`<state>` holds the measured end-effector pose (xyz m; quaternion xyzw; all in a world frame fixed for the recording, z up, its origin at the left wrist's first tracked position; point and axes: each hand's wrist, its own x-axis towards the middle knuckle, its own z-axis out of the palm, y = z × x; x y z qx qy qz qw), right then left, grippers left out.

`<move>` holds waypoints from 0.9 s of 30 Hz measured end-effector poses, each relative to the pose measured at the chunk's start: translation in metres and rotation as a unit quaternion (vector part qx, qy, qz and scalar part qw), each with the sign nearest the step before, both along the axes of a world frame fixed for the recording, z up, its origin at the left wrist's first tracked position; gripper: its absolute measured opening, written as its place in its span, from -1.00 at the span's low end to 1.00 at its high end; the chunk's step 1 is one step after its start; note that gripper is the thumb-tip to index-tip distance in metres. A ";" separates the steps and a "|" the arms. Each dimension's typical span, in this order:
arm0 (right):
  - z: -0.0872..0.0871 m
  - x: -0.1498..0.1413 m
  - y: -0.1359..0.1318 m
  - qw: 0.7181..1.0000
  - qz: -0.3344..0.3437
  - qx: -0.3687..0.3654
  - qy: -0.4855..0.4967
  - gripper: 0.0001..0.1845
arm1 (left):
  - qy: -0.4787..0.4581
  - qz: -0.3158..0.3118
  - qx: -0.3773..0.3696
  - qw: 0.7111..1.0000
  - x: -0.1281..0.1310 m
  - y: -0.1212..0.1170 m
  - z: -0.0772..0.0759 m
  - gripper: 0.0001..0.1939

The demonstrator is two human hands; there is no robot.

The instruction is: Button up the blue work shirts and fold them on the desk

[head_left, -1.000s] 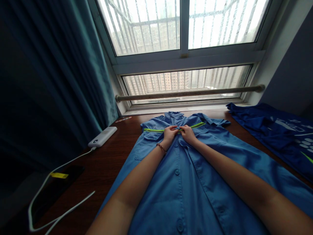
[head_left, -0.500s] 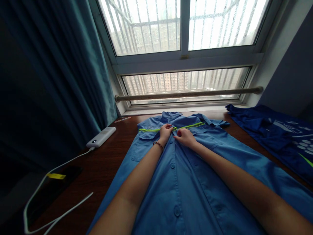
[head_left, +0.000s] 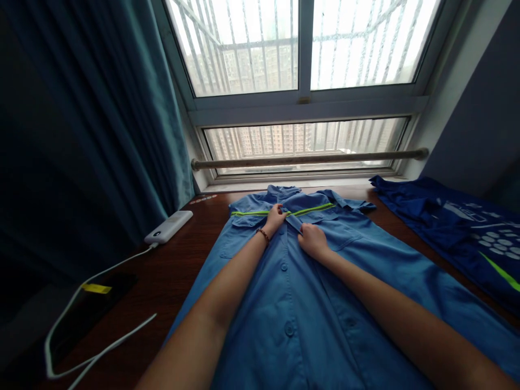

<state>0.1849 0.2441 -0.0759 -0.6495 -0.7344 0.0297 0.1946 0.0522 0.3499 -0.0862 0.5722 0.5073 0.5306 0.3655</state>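
A blue short-sleeved work shirt with a yellow-green stripe across the chest lies spread out, its collar toward the window. Buttons run down its left front edge; below the chest the other edge lies apart from them. My left hand, with a beaded bracelet at the wrist, pinches the shirt front at the stripe. My right hand is closed on the loose front edge a little lower and to the right, pulling a fold of cloth out. The fingertips of both hands are partly hidden.
The shirt lies on a dark wooden surface. At left are a white power bank, a white cable and a dark flat object with a yellow tag. A darker blue garment lies at right. Behind are a window rail and a curtain.
My right hand has moved down and slightly right, away from the left hand, and now holds the front edge of the shirt. My left hand stays at the stripe.
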 end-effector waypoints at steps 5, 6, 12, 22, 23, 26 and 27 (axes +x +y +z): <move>0.001 0.016 0.018 0.994 0.029 -0.057 0.086 -0.83 | 0.161 0.002 0.086 0.983 -0.009 -0.051 0.008 -0.59; 0.002 0.019 0.021 0.992 0.039 -0.069 0.101 -0.84 | 0.229 -0.007 0.108 0.967 -0.013 -0.063 0.009 -0.67; 0.003 0.031 0.031 0.970 0.092 -0.130 0.186 -0.73 | 0.433 -0.044 0.076 0.897 -0.026 -0.101 0.007 -0.93; -0.017 0.035 0.063 0.969 0.024 -0.020 0.245 -0.77 | 0.315 -0.026 0.134 0.939 -0.013 -0.045 -0.009 -0.88; -0.018 0.036 0.068 0.968 0.020 -0.016 0.251 -0.78 | 0.312 -0.026 0.135 0.940 -0.012 -0.039 -0.008 -0.87; -0.018 0.040 0.076 0.959 0.020 -0.013 0.282 -0.79 | 0.309 -0.031 0.146 0.939 -0.013 -0.033 -0.004 -0.88; -0.018 0.041 0.076 0.954 0.027 -0.016 0.297 -0.78 | 0.308 -0.035 0.150 0.939 -0.014 -0.034 -0.003 -0.88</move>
